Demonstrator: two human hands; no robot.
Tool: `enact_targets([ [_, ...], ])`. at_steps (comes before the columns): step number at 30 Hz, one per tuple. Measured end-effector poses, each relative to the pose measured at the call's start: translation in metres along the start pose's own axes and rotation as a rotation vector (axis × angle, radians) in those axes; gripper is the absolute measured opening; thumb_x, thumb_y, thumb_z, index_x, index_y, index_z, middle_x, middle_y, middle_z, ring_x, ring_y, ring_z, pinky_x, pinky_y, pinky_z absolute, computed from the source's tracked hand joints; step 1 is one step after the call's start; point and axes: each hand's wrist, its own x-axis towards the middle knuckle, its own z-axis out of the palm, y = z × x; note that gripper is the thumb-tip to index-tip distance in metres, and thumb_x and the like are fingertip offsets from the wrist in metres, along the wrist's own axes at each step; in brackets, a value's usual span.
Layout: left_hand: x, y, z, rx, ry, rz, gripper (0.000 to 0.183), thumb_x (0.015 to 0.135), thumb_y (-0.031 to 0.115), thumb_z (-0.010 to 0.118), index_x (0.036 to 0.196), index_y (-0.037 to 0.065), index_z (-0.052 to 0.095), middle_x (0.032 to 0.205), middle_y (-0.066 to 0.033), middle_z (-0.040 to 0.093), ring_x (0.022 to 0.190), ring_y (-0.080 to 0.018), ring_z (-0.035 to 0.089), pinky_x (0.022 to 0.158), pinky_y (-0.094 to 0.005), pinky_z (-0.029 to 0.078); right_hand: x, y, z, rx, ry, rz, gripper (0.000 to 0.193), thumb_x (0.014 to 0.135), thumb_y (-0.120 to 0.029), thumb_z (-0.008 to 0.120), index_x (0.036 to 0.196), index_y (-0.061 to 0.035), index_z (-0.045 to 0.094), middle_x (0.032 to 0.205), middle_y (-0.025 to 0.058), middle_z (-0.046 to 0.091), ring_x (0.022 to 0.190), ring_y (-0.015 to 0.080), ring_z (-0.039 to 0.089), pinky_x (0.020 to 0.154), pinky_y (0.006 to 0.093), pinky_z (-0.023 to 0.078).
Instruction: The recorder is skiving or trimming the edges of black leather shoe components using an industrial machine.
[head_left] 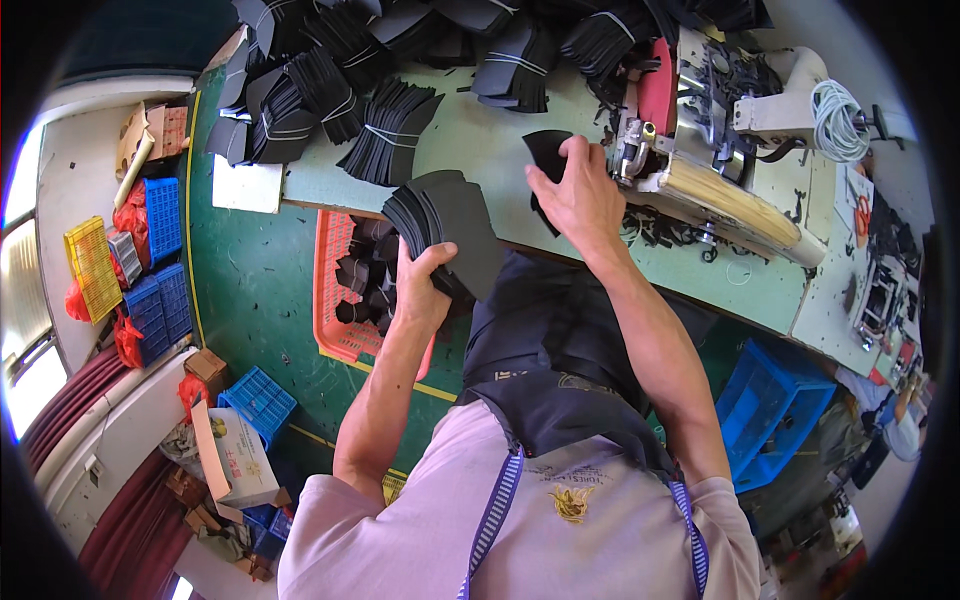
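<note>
My left hand (pixel 424 285) is closed around the lower end of a fanned stack of black flat pieces (pixel 455 225), thumb across the top sheet. The stack is held in the air just off the near edge of the pale green table (pixel 470 125). Over the table, my right hand (pixel 585 195) pinches a single curved black piece (pixel 545 155) between thumb and fingers. Part of that piece is hidden behind the hand. Just right of the hand is the metal head of a bench machine (pixel 633 150).
Tied bundles of black pieces (pixel 392 130) crowd the table's back left. Dark scraps (pixel 665 232) lie around the machine. A coil of pale cord (pixel 838 120) hangs at right. Below the table stand an orange basket (pixel 328 320) and a blue crate (pixel 770 410). Crates and boxes line the left wall.
</note>
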Motion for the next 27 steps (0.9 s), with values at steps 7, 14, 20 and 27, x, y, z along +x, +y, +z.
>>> enact_targets([
  [7,0.006,-0.003,0.001,0.067,-0.013,-0.018,0.069,0.071,-0.008,0.068,0.135,0.003,0.044,0.117,-0.0133,0.062,0.105,-0.0262,0.065,0.092,-0.0397,0.054,-0.027,-0.011,0.012,0.098,0.226,-0.428,0.052,0.083,-0.048,0.075,0.101,-0.0022,0.058,0.12,0.0181,0.059,0.094,0.0363,0.064,0.08,0.0463,0.053],
  [14,0.002,0.002,0.007,0.296,-0.016,-0.022,0.077,0.071,-0.003,0.082,0.137,0.003,0.041,0.117,-0.0113,0.063,0.105,-0.0215,0.065,0.093,-0.0363,0.053,-0.033,-0.014,0.023,0.588,-0.38,-0.134,0.05,0.079,-0.04,0.081,0.1,0.0006,0.061,0.1,0.014,0.068,0.088,0.0224,0.07,0.078,0.034,0.052],
  [20,0.002,0.007,0.007,0.254,-0.009,-0.011,0.079,0.072,-0.003,0.082,0.139,0.003,0.04,0.117,-0.0109,0.063,0.104,-0.0212,0.065,0.092,-0.0353,0.053,-0.031,-0.018,0.016,0.941,-0.578,0.064,0.036,0.081,-0.027,0.079,0.1,-0.0005,0.064,0.101,0.0064,0.067,0.08,0.0133,0.064,0.076,0.0267,0.05],
  [27,0.009,0.002,-0.009,0.169,0.085,0.041,0.076,0.069,-0.009,0.076,0.136,0.003,0.044,0.11,-0.0104,0.063,0.096,-0.021,0.066,0.086,-0.0348,0.055,-0.027,-0.014,0.041,0.707,-0.413,-0.017,0.015,0.089,-0.013,0.05,0.094,-0.0017,0.059,0.08,0.0041,0.055,0.072,0.0112,0.048,0.065,0.0318,0.041],
])
